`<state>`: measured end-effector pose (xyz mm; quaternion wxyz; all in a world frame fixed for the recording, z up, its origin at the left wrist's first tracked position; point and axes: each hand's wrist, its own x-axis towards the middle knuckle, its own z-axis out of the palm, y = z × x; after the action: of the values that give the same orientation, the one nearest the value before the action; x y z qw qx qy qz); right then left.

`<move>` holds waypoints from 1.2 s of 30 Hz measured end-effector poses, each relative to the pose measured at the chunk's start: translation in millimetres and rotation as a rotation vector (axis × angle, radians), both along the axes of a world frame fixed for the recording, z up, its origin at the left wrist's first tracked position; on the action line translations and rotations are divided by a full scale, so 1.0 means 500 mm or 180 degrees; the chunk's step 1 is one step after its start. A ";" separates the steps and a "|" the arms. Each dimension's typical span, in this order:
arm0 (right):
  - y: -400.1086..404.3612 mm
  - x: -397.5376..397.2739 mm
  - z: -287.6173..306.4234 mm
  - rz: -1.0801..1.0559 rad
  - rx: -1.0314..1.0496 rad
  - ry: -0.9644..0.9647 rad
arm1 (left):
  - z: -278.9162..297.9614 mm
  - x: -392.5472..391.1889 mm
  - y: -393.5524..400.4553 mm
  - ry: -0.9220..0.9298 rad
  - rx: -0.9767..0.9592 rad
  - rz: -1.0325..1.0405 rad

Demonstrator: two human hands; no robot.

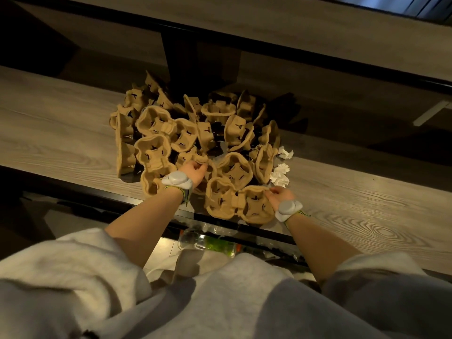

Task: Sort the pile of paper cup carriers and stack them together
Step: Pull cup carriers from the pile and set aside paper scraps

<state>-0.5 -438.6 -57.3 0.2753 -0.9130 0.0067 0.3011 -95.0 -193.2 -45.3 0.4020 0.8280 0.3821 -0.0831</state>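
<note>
A loose pile of several brown pulp cup carriers [190,128] lies on the wooden table [61,133]. At the pile's near edge lies a two-cup carrier [238,201], and my right hand [278,195] pinches its right rim. My left hand [194,171] grips the rim of another carrier [201,159] in the middle of the pile. Both wrists wear grey bands. A further carrier [154,155] lies left of my left hand.
Crumpled white tissues [281,171] lie at the pile's right side. The table's dark front edge [97,195] runs below my arms. A clear plastic bottle [208,242] lies on the floor under the table. A second wooden surface [318,25] rises behind.
</note>
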 end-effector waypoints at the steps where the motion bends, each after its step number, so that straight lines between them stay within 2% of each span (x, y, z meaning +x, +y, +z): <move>1: 0.005 0.001 -0.001 -0.0011 -0.0069 -0.0048 | 0.003 0.004 0.012 0.0029 0.0025 -0.0011; 6: 0.021 0.005 -0.001 -0.0271 -0.0443 -0.0229 | 0.020 0.020 0.059 0.0184 0.0136 -0.0171; 17: 0.042 0.016 0.001 -0.0219 -0.0173 0.0056 | 0.028 0.030 0.082 0.0140 0.0348 -0.0585; 23: 0.044 0.030 -0.005 -0.0364 -0.0033 0.0145 | 0.032 0.030 0.039 0.0172 0.0645 -0.1361; 29: 0.055 0.058 0.002 -0.0820 0.0000 -0.0105 | 0.057 0.091 0.004 -0.0376 0.0085 -0.1060; 36: 0.031 0.081 0.012 -0.1115 0.0114 -0.0252 | 0.073 0.189 -0.107 -0.0527 0.0238 -0.1244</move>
<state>40.0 -423.3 -51.4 0.3398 -0.9039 0.1495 0.2125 -0.6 -246.5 -8.6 0.3772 0.9047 0.1827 -0.0770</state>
